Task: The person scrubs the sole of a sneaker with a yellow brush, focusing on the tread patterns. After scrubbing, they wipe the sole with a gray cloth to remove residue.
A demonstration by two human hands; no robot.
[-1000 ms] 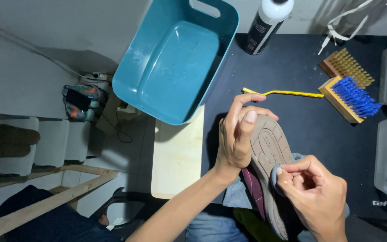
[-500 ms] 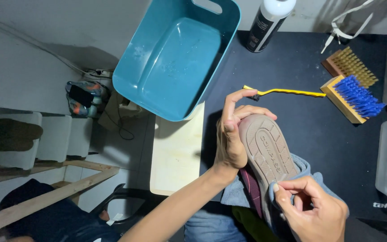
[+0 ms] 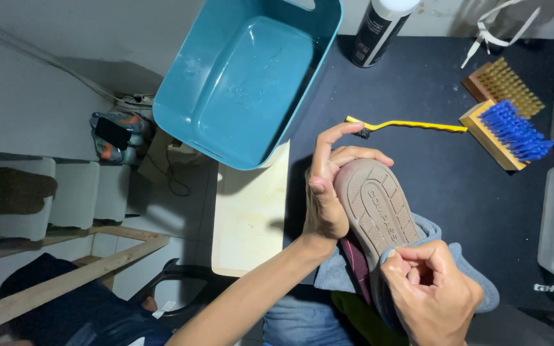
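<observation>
Left hand (image 3: 326, 192) is gripping shoe (image 3: 379, 218) sole-up; right hand (image 3: 431, 291), now lower at the heel, is pinching cloth (image 3: 463, 269), wiping sole; 2 brushes (image 3: 508, 115) idle.

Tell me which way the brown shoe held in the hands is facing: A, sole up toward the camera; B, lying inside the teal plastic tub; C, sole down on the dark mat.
A: the brown shoe shows its ridged rubber sole to the camera, gripped by the left hand, while the right hand presses a grey-blue cloth at its near end.
</observation>
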